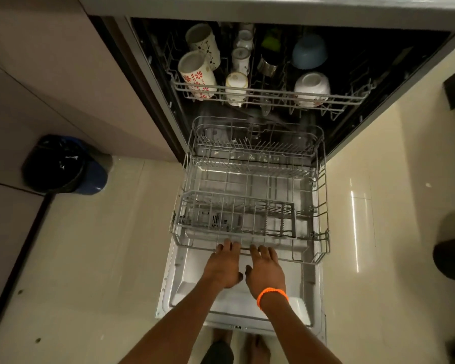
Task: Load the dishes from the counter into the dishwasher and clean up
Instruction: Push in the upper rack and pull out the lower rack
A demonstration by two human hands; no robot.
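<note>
The dishwasher stands open, its door (184, 279) folded down flat toward me. The grey lower rack (322, 206) is pulled out over the door and holds no dishes; a cutlery basket (281, 219) sits at its front. My left hand (222, 266) and my right hand (265, 269), with an orange band at the wrist, lie side by side with fingertips on the rack's front rail. The upper rack (273, 91) holds mugs (197, 74), small cups (237, 84), a blue bowl (309, 51) and a white bowl (311, 86), all upside down.
A blue bin (66, 164) lined with a black bag stands on the floor to the left, against the cabinet. Glossy cream floor tiles (378, 232) lie on both sides of the door. A dark object (452, 258) sits at the right edge. My bare feet (258, 348) show below the door.
</note>
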